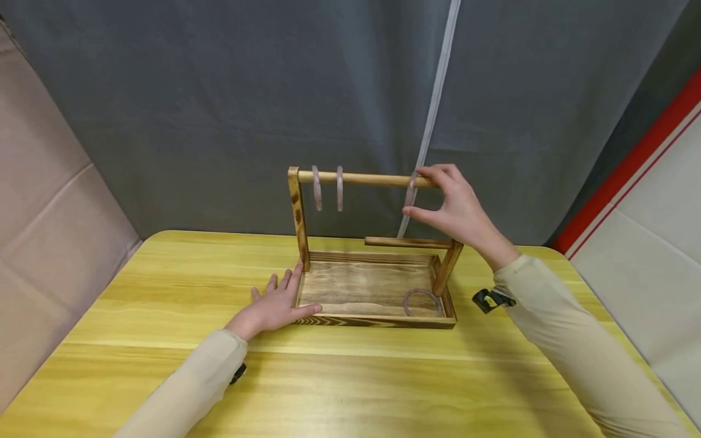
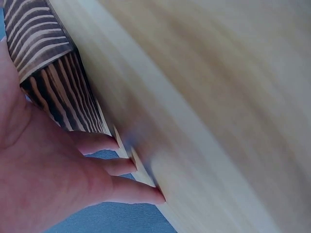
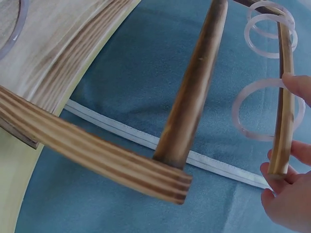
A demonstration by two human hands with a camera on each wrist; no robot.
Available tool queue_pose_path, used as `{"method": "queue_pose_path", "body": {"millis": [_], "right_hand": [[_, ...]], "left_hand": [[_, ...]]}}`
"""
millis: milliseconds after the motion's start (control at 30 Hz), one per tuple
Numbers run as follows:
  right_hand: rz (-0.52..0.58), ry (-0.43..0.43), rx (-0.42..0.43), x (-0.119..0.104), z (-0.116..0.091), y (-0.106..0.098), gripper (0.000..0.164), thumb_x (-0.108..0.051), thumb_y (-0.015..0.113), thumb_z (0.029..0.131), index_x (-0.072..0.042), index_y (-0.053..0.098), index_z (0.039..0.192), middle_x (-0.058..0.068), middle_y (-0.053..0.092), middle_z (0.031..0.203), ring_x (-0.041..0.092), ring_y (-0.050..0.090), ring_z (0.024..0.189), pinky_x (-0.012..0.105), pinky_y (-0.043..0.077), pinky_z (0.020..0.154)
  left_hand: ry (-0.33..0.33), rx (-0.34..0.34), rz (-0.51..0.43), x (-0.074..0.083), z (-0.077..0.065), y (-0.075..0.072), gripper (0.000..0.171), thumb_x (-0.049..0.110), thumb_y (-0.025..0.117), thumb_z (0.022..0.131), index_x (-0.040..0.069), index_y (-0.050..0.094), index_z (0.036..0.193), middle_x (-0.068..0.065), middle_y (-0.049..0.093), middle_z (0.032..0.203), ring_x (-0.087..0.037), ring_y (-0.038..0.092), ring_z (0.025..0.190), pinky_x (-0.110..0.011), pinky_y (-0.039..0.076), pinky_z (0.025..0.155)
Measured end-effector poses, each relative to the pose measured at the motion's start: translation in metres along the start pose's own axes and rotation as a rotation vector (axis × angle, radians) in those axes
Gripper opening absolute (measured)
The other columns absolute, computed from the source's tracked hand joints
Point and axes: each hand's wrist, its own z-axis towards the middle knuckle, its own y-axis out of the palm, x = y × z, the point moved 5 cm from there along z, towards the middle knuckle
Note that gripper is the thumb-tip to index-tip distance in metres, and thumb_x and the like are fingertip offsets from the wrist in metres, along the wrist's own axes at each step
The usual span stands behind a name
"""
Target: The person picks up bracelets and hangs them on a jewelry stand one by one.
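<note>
A pale purple bangle [image 1: 411, 190] hangs around the upper rod [image 1: 372, 179] of a wooden stand, near the rod's free end. My right hand [image 1: 457, 204] holds this bangle between thumb and fingers; in the right wrist view the thumb touches the bangle [image 3: 238, 114] and the other fingers sit by the rod's tip. Two more bangles, one [image 1: 317, 188] and another [image 1: 340, 188], hang further left on the same rod. Spread out at the stand's left front corner, my left hand [image 1: 274, 307] rests with its thumb over the tray's front rim [image 1: 372, 321].
One bangle [image 1: 405, 302] lies in the tray's right front corner. A shorter, lower rod [image 1: 408, 242] juts left from the right post [image 1: 448, 267]. The stand stands on a yellow wooden table [image 1: 350, 383], with a grey curtain [image 1: 219, 121] behind.
</note>
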Motion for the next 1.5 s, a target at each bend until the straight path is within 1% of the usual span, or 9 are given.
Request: {"method": "queue_pose_path", "body": {"millis": [267,333,400,467,567,833,1033,1200,1500], "right_hand": [[-0.028,-0.071,-0.002,-0.011,0.005,0.005,0.069,-0.022,0.084,0.077,-0.002,0.053,0.135,0.02,0.044,0.129,0.036,0.048,0.112,0.053,0.039,0.094],[-0.035,-0.086,0.0,-0.014,0.006,0.007,0.069,-0.023,0.084,0.077,-0.002,0.053,0.135,0.02,0.045,0.129,0.036,0.047,0.113,0.053,0.038,0.096],[-0.065,-0.102,0.011,-0.016,0.007,0.007,0.069,-0.025,0.084,0.076,-0.001,0.054,0.134,0.02,0.047,0.127,0.037,0.047,0.115,0.051,0.03,0.105],[-0.104,-0.118,0.028,-0.019,0.008,0.008,0.069,-0.027,0.084,0.076,0.0,0.055,0.132,0.02,0.049,0.125,0.037,0.046,0.117,0.048,0.018,0.112],[-0.146,-0.137,0.048,-0.022,0.009,0.009,0.068,-0.029,0.085,0.075,0.001,0.057,0.13,0.019,0.051,0.124,0.036,0.046,0.119,0.042,0.002,0.116],[-0.127,-0.149,0.035,-0.029,0.012,0.016,0.068,-0.028,0.084,0.076,0.001,0.056,0.132,0.019,0.052,0.126,0.036,0.045,0.121,0.042,0.008,0.116],[-0.133,-0.153,0.019,-0.037,0.015,0.023,0.07,-0.029,0.083,0.078,0.0,0.054,0.135,0.018,0.053,0.127,0.035,0.046,0.121,0.049,0.014,0.113],[-0.144,-0.169,0.015,-0.044,0.016,0.027,0.07,-0.03,0.082,0.078,0.0,0.053,0.135,0.017,0.054,0.127,0.032,0.048,0.118,0.051,0.02,0.109],[-0.156,-0.173,-0.005,-0.053,0.021,0.034,0.072,-0.033,0.081,0.079,-0.002,0.051,0.138,0.015,0.053,0.128,0.03,0.048,0.117,0.052,0.02,0.108]], "left_hand": [[-0.005,0.001,0.009,0.0,0.001,0.001,0.107,0.072,0.046,0.087,0.013,-0.011,0.155,-0.026,0.008,0.157,-0.052,0.001,0.14,-0.078,-0.001,0.096],[-0.005,0.001,0.007,-0.001,0.001,0.001,0.107,0.072,0.046,0.087,0.013,-0.012,0.155,-0.026,0.008,0.157,-0.052,0.001,0.14,-0.078,-0.002,0.096],[-0.005,-0.001,0.008,-0.001,0.001,0.001,0.107,0.073,0.046,0.087,0.014,-0.012,0.155,-0.026,0.007,0.157,-0.052,0.0,0.14,-0.078,-0.002,0.096],[-0.004,-0.001,0.009,-0.001,0.001,0.001,0.107,0.073,0.045,0.087,0.014,-0.013,0.154,-0.025,0.007,0.157,-0.051,0.0,0.14,-0.078,-0.002,0.096],[0.002,0.004,0.006,0.0,0.001,0.001,0.106,0.071,0.046,0.088,0.013,-0.013,0.154,-0.027,0.008,0.156,-0.052,0.0,0.139,-0.079,-0.002,0.096],[0.003,0.005,0.006,0.001,0.001,0.0,0.105,0.071,0.047,0.088,0.013,-0.012,0.155,-0.027,0.009,0.156,-0.053,0.001,0.139,-0.079,-0.001,0.095],[0.001,0.006,0.009,0.001,0.001,0.0,0.105,0.07,0.046,0.088,0.013,-0.012,0.155,-0.027,0.009,0.156,-0.052,0.001,0.139,-0.079,-0.002,0.095],[0.001,0.009,0.006,0.001,0.001,0.001,0.105,0.07,0.046,0.088,0.013,-0.011,0.155,-0.027,0.01,0.156,-0.052,0.001,0.139,-0.079,-0.002,0.095],[-0.001,0.007,0.002,0.001,0.002,0.001,0.105,0.071,0.046,0.088,0.014,-0.012,0.155,-0.026,0.008,0.157,-0.052,0.001,0.14,-0.078,-0.002,0.096]]}}
